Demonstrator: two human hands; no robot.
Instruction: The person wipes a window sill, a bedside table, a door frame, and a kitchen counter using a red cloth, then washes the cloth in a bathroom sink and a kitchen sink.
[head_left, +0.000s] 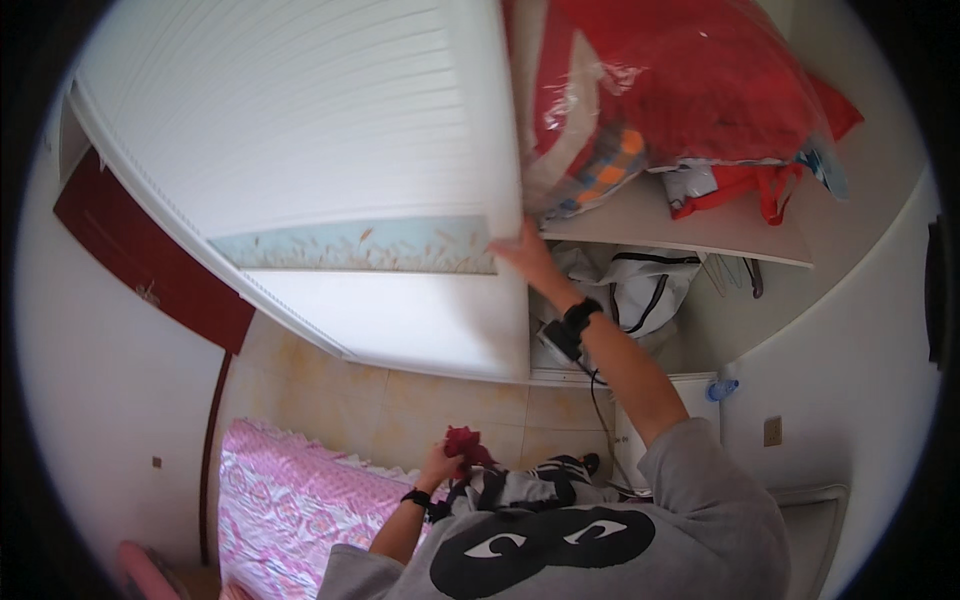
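My right hand (523, 253) reaches forward and holds the edge of a white sliding wardrobe door (360, 150), beside its pale glass strip with a grass pattern (360, 244). Low in front of my body, my left hand (442, 463) grips a crumpled dark red cloth (468, 444). To the right of the door edge, the wardrobe's upper shelf (750, 217) bears red bedding in a clear plastic bag (697, 90). A white bag with black trim (649, 289) lies in the compartment below.
A bed with a pink floral cover (292, 502) is at lower left. Hangers (739, 276) hang at the compartment's right. A red bag with straps (750, 191) is under the bedding. A blue plastic bottle (722, 390) stands by the right wall; a cable (600, 420) hangs from my right wrist.
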